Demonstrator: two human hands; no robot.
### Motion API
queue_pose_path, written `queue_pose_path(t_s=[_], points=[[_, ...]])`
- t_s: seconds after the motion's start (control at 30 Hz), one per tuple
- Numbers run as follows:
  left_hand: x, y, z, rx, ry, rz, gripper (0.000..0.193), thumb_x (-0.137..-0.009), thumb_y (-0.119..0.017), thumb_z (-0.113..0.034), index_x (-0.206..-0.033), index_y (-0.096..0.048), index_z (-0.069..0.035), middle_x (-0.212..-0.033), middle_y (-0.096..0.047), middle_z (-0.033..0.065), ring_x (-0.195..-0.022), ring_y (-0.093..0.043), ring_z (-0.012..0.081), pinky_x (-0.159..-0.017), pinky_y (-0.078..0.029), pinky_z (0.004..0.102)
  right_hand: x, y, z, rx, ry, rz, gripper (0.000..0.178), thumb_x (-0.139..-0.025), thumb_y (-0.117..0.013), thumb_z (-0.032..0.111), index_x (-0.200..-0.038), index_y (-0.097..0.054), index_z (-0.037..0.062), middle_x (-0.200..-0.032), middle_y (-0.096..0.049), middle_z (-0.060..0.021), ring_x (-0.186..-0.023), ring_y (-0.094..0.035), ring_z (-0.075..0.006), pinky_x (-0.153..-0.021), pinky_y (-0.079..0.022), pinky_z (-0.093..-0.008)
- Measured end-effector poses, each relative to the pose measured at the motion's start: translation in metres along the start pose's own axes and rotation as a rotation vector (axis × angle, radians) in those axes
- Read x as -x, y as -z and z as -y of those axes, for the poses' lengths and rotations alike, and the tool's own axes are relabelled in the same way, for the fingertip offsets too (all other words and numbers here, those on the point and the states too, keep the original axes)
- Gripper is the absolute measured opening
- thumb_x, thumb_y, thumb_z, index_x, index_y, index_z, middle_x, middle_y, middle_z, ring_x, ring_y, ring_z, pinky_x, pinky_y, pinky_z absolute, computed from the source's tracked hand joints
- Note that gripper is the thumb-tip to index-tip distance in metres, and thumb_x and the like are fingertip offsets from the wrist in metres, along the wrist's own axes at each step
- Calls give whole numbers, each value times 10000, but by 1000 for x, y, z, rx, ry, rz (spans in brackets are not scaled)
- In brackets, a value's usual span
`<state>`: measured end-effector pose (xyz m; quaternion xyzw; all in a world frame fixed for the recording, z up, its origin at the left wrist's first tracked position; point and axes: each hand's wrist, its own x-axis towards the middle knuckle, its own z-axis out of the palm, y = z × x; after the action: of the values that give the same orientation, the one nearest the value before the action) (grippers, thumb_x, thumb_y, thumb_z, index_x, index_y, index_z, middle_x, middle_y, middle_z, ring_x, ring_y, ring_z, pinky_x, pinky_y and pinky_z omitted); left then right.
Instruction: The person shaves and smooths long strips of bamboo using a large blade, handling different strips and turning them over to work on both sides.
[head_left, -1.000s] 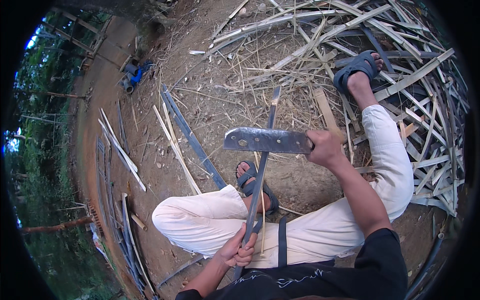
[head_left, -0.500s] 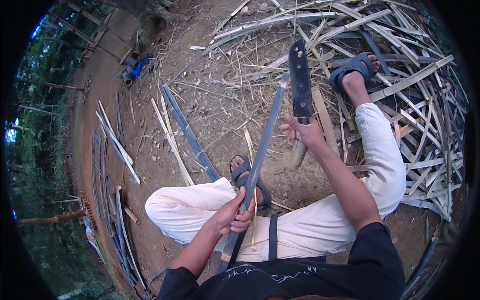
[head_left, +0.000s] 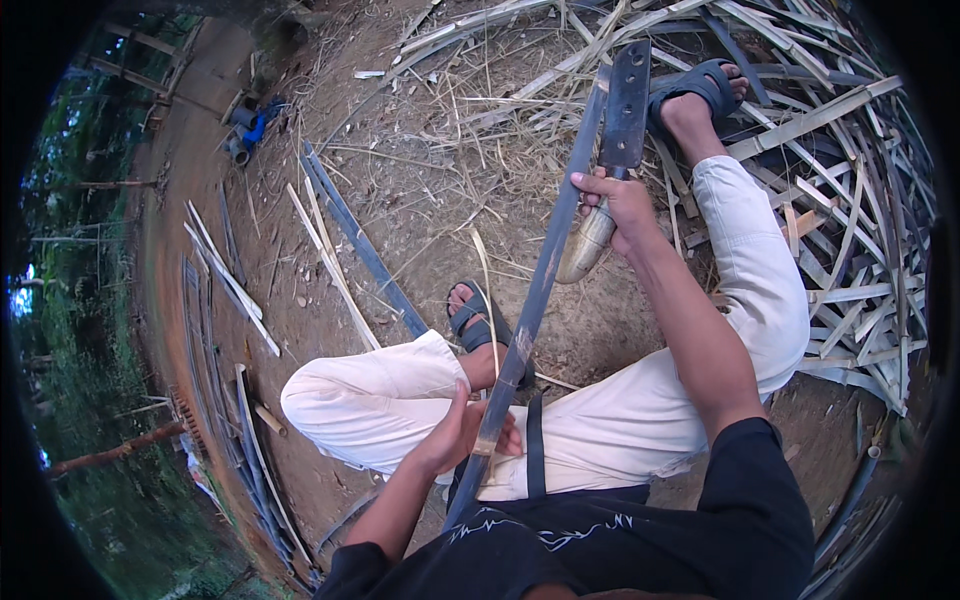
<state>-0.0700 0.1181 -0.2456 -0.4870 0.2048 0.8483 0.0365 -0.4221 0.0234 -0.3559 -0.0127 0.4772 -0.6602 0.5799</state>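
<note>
Left hand (head_left: pixel 453 434), grip spread, partly hidden behind dark strip (head_left: pixel 546 280), right hand (head_left: pixel 630 207) clasping knife (head_left: pixel 625 115)

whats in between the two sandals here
In the head view, the long dark strip crosses between the left sandal and right sandal; the right hand holding the knife is there too, above dirt ground.

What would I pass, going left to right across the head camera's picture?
Green foliage → blue item on the ground → dark strip lying on the dirt → left hand → right hand holding a broad-bladed knife → heaped strips.
</note>
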Motion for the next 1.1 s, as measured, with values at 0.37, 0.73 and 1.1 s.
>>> queue_pose_path(t_s=[0.37,0.73,1.1], points=[[35,-24,-16,-179,-97,-251,480,-1079,-334,-465,-970,-540,-45,-651,-393,-40,-468,-318,50,-432,-261,222,41,-15,5,847,281,32,378,-895,-747,384,-879,-655,18,-747,-670,-58,-519,-539,-135,-506,-439,-292],[16,-31,-78,60,-240,-233,332,-1065,-368,-360,-921,-494,-89,-663,-359,-28,-446,-275,49,-403,-248,220,111,-32,-43,1281,1050,491,182,-728,-716,154,-754,-554,76,-638,-574,-109,-572,-620,-295,-532,-467,-405],[31,-30,-62,58,-116,-216,428,-1067,-367,-477,-900,-500,-105,-621,-345,-53,-444,-265,41,-384,-223,212,36,2,-12,1438,959,82,192,-795,-703,180,-738,-568,56,-641,-601,-144,-602,-643,-341,-561,-486,-423]])
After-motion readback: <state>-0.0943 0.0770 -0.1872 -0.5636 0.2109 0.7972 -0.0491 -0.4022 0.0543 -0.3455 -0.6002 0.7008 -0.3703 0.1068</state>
